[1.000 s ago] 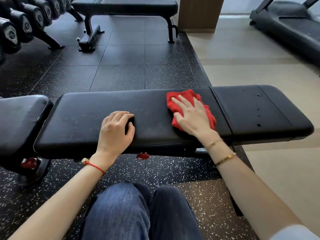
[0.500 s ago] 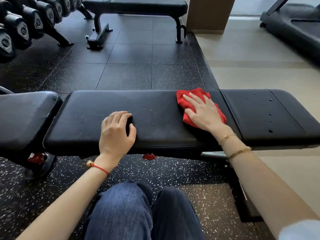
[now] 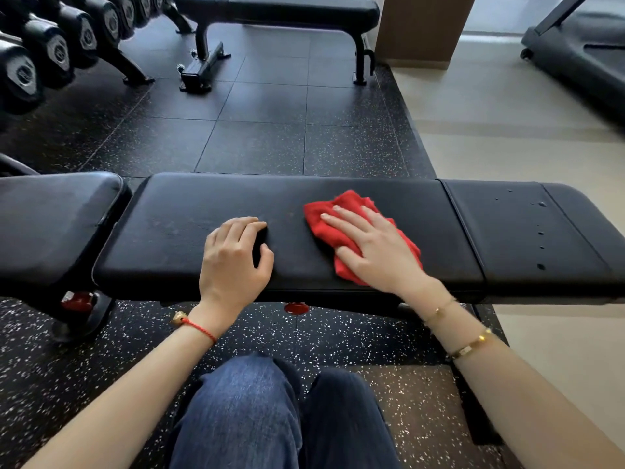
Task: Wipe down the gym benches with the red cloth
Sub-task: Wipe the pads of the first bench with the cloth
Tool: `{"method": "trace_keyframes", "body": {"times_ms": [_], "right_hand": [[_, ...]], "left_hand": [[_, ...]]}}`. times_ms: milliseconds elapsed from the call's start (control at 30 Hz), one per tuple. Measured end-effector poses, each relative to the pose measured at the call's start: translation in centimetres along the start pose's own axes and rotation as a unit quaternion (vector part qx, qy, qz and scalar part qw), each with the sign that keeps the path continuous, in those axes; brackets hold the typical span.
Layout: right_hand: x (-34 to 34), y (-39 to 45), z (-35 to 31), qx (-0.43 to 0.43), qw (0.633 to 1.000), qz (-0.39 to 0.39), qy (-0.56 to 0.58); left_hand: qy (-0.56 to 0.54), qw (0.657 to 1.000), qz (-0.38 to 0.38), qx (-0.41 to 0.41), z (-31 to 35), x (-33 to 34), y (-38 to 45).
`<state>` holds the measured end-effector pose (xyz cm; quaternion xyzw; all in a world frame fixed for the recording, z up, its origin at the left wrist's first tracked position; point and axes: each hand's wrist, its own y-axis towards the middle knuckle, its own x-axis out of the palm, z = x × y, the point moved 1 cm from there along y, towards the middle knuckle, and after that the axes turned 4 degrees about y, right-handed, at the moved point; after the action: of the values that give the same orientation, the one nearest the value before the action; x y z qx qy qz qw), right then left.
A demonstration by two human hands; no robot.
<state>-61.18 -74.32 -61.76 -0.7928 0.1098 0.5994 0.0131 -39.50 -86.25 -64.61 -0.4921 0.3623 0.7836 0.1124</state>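
The black padded bench [image 3: 189, 225] runs left to right in front of me. On its long pad lies the crumpled red cloth [image 3: 351, 206], right of centre. My right hand [image 3: 378, 252] presses flat on the cloth with straight, spread fingers and covers most of it. My left hand [image 3: 233, 258] rests on the pad's near edge to the left of the cloth, fingers loosely curled and holding nothing. The bench's shorter end pad [image 3: 527, 238] on the right carries several small droplets.
Another black pad [image 3: 50, 225] adjoins the bench on the left. A second bench [image 3: 287, 10] stands across the dark rubber floor, with a dumbbell rack [image 3: 50, 45] at far left. A wooden pillar [image 3: 422, 25] and a treadmill [image 3: 581, 52] stand at back right. My knees are just below the bench.
My right hand has slid the red cloth leftward along the pad, away from the seam and closer to my left hand. My left hand has stayed in place.
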Motion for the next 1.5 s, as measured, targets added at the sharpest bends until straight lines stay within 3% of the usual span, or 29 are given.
{"method": "trace_keyframes", "body": {"times_ms": [200, 300, 400, 500, 667, 800, 1000, 1133, 1233, 1333, 1433, 1500], "right_hand": [[-0.2, 7.3, 2.0, 0.155, 0.988, -0.007, -0.005], [1.0, 8.7, -1.3, 0.119, 0.993, -0.021, 0.001], [1.8, 6.7, -4.1, 0.026, 0.999, -0.025, 0.006], [1.6, 3.6, -3.5, -0.036, 0.999, -0.018, 0.024], [0.6, 4.6, 0.2, 0.03, 1.0, 0.0, -0.004], [1.2, 8.6, -1.6, 0.096, 0.995, -0.007, 0.006], [3.1, 7.8, -8.2, -0.036, 0.998, -0.045, 0.026], [2.5, 3.8, -7.2, -0.09, 0.995, -0.033, 0.041], [1.6, 3.8, -4.5, -0.074, 0.996, -0.019, 0.039], [1.4, 7.4, -2.5, 0.007, 1.0, -0.014, -0.002], [2.0, 10.9, -4.1, 0.074, 0.997, -0.012, 0.014], [2.9, 11.4, -6.4, 0.061, 0.998, -0.019, 0.022]], "left_hand": [[0.009, 1.0, -0.008, -0.009, 0.3, 0.0, 0.0], [0.008, 1.0, -0.007, -0.009, 0.1, -0.1, -0.1], [-0.014, 1.0, -0.007, -0.013, 0.0, -0.3, -0.1], [-0.038, 0.999, 0.008, -0.013, -0.3, -1.0, -0.2], [0.007, 0.999, 0.035, -0.006, -3.9, -2.5, -0.2], [0.015, 0.999, 0.02, -0.037, -5.4, -2.3, -0.4], [0.013, 0.999, 0.035, -0.037, -5.9, -1.8, -0.6], [0.009, 0.999, 0.04, -0.03, -6.0, -1.8, -0.6], [0.01, 0.999, 0.042, -0.033, -6.1, -1.7, -0.6], [0.013, 0.998, 0.039, -0.037, -5.8, -1.4, -0.5], [0.016, 0.998, 0.041, -0.039, -5.8, -1.5, -0.5], [0.016, 0.998, 0.041, -0.038, -6.0, -1.6, -0.5]]}}
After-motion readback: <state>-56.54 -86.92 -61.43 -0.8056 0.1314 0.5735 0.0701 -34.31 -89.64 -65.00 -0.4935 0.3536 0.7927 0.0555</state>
